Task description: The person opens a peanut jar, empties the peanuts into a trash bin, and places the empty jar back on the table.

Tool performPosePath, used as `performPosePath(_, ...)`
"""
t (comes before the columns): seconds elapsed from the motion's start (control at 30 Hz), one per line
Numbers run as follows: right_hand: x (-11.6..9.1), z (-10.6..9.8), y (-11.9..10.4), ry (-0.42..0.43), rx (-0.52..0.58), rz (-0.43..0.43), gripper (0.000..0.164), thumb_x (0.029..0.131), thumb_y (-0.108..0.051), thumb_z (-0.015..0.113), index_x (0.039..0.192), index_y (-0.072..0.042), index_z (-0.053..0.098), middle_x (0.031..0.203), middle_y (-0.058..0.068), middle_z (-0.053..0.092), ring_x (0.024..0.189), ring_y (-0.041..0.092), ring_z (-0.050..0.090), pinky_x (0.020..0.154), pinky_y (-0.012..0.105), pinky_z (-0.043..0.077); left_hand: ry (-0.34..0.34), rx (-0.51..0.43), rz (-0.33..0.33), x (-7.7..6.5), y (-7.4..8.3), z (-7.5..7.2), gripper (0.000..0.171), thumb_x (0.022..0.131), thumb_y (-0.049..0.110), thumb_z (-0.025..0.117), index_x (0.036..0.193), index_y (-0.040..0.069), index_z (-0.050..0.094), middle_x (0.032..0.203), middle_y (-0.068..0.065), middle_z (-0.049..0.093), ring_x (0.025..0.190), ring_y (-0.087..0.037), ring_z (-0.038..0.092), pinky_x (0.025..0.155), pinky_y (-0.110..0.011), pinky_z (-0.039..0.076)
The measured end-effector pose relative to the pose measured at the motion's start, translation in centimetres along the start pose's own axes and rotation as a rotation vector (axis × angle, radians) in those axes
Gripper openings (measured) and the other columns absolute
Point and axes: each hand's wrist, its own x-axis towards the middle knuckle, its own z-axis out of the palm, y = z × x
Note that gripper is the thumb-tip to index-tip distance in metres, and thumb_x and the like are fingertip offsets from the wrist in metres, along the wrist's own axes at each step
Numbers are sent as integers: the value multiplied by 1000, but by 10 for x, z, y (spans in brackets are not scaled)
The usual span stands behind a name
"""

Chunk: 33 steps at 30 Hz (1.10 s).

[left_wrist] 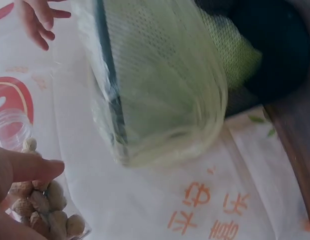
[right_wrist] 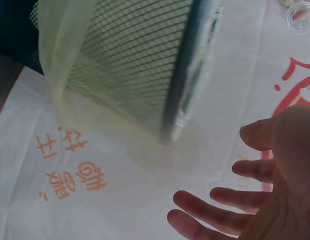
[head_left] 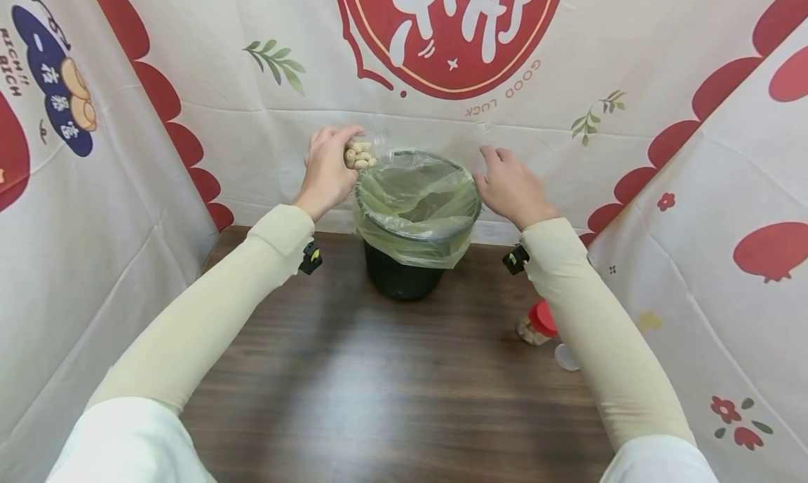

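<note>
My left hand (head_left: 328,166) grips a clear plastic jar (head_left: 379,145) tipped on its side, its mouth toward the bin. Several peanuts (head_left: 360,156) lie in the jar; the left wrist view shows the peanuts (left_wrist: 40,210) close under the thumb. Beneath and to the right stands a dark mesh trash bin (head_left: 404,276), lined with a pale yellow-green plastic bag (head_left: 413,248) folded over its rim. Just beyond the bin's right rim, my right hand (head_left: 513,187) hovers with relaxed, spread fingers, as the right wrist view shows (right_wrist: 275,180), holding nothing.
On the dark wooden table (head_left: 353,385), by the right forearm, a small jar (head_left: 530,332) with a red lid (head_left: 544,318) lies tilted, a whitish round disc (head_left: 566,357) beside it. Printed white cloth (head_left: 303,129) hangs behind the bin and along both sides.
</note>
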Motion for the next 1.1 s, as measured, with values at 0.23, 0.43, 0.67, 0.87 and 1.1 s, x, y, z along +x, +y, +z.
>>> performPosePath(0.23, 14, 18, 2, -81, 6, 4, 59, 115, -24, 36, 169, -2, 29, 165, 34, 38, 152, 52, 40, 124, 67, 37, -61, 63, -33, 12, -5, 0, 77, 86, -15, 64, 154, 21, 60, 155, -13, 53, 151, -31, 37, 119, -53, 35)
performPosePath(0.43, 19, 36, 5, -61, -27, -6, 56, 113, -20, 33, 165, 2, 34, 156, 38, 44, 140, 56, 52, 112, 70, 47, -78, 117, -13, 15, -8, 0, 82, 82, -21, 61, 154, 18, 59, 154, -13, 53, 149, -31, 38, 122, -55, 31)
performPosePath(0.67, 21, 46, 7, -27, -47, -4, 55, 109, -14, 31, 161, 3, 38, 149, 36, 50, 132, 55, 58, 105, 72, 51, -79, 148, 61, 16, -6, 1, 78, 84, -23, 57, 153, 15, 60, 152, -14, 54, 147, -31, 38, 117, -53, 31)
performPosePath(0.87, 22, 51, 6, -34, -56, 4, 58, 105, -10, 36, 161, 5, 38, 150, 35, 50, 132, 54, 59, 103, 71, 53, -42, 191, 104, 19, -2, 1, 74, 87, -22, 54, 151, 13, 61, 154, -15, 54, 149, -33, 38, 114, -53, 34)
performPosePath(1.1, 22, 56, 3, -38, -49, 17, 60, 106, -10, 31, 164, 6, 33, 153, 37, 46, 131, 54, 59, 103, 69, 54, -27, 262, 167, 22, 1, 1, 72, 88, -20, 60, 151, 15, 62, 154, -15, 54, 150, -33, 38, 111, -52, 36)
